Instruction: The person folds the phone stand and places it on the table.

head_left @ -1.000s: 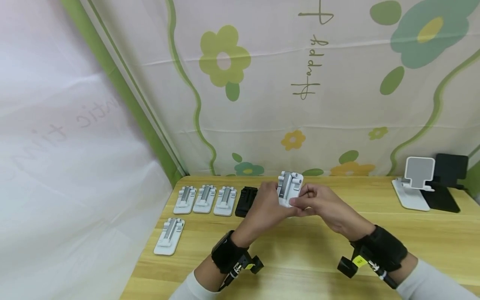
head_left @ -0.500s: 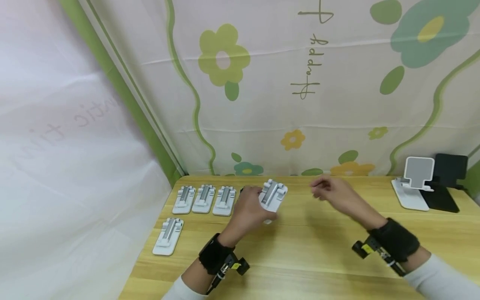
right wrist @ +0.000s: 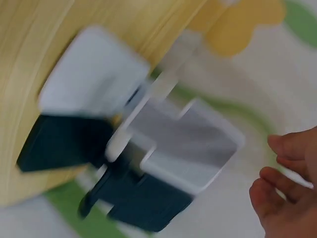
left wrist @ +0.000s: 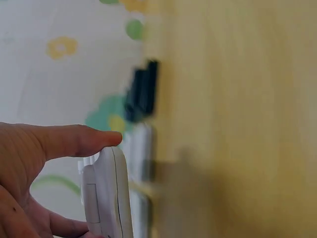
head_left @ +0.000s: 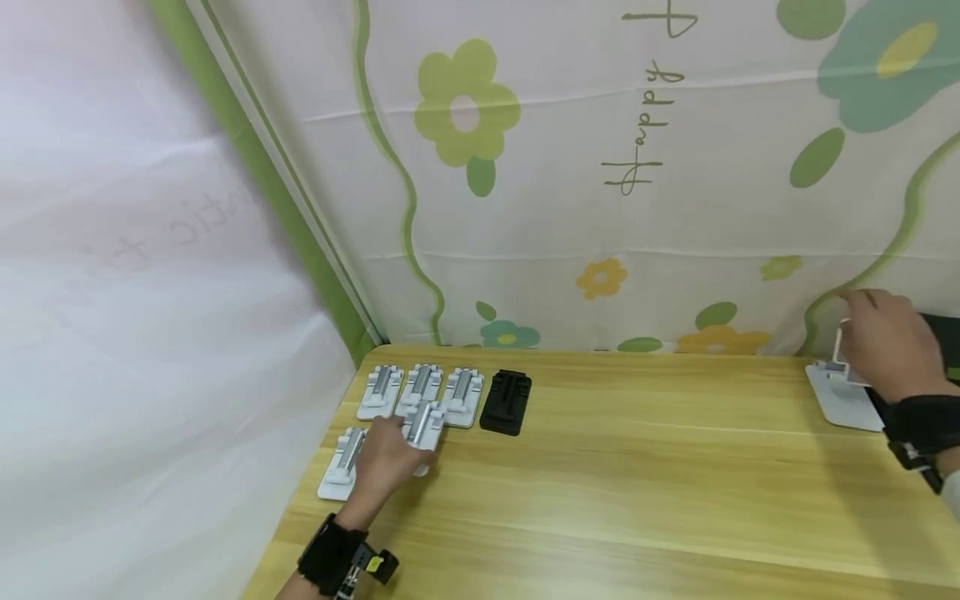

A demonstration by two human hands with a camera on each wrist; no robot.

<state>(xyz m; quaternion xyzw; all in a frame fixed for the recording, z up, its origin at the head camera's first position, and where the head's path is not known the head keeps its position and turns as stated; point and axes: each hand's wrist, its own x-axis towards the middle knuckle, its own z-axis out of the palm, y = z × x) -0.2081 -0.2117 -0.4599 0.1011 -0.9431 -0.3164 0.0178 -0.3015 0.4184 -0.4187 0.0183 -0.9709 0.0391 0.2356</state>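
Note:
My left hand point(head_left: 388, 458) grips a folded white phone stand point(head_left: 424, 427) by its sides, thumb on one edge, above the left part of the table. The left wrist view shows this folded stand point(left wrist: 106, 193) edge-on. Far to the right, my right hand point(head_left: 892, 346) is beside an unfolded white phone stand point(head_left: 840, 400), partly covering it. In the right wrist view the loosely bent fingers point(right wrist: 287, 146) are apart from that stand's raised plate point(right wrist: 188, 139) and hold nothing. An unfolded black phone stand point(right wrist: 153, 201) stands right against the white one.
Folded white phone stands point(head_left: 462, 398) and one folded black stand point(head_left: 507, 403) form a row at the back left of the wooden table point(head_left: 637, 483). Another folded white stand point(head_left: 337, 479) lies in front, partly behind my left hand. A flower-patterned curtain point(head_left: 540, 208) hangs behind.
My right hand let go of the folded white stand and moved far right to the unfolded stands. My left hand carried the folded stand left, over the row. The view shifted slightly.

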